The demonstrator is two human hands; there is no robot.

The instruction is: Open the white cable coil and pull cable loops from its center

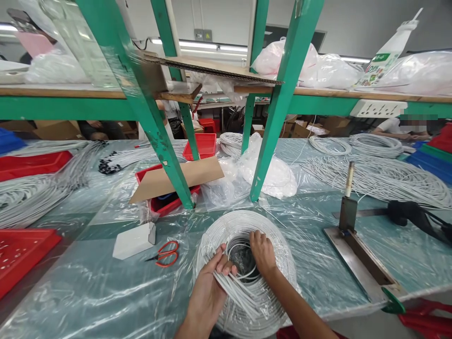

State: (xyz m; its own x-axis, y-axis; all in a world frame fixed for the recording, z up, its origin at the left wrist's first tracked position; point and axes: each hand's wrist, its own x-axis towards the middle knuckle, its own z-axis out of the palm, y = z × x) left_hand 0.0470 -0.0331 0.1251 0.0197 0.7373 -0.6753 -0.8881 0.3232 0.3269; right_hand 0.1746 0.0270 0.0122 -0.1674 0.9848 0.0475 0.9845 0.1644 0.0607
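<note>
Left hand (208, 285) gripping a bundle of strands from the white cable coil (278, 263), right hand (262, 252) curled inside its centre, red scissors (165, 254) nearby

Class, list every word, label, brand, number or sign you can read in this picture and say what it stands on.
None can be read in full.
White bottle on the upper shelf: green label with print, too blurred to read.
White box beside the red scissors: no print visible.
Wall plates above the lamp: no readable marking.
</note>
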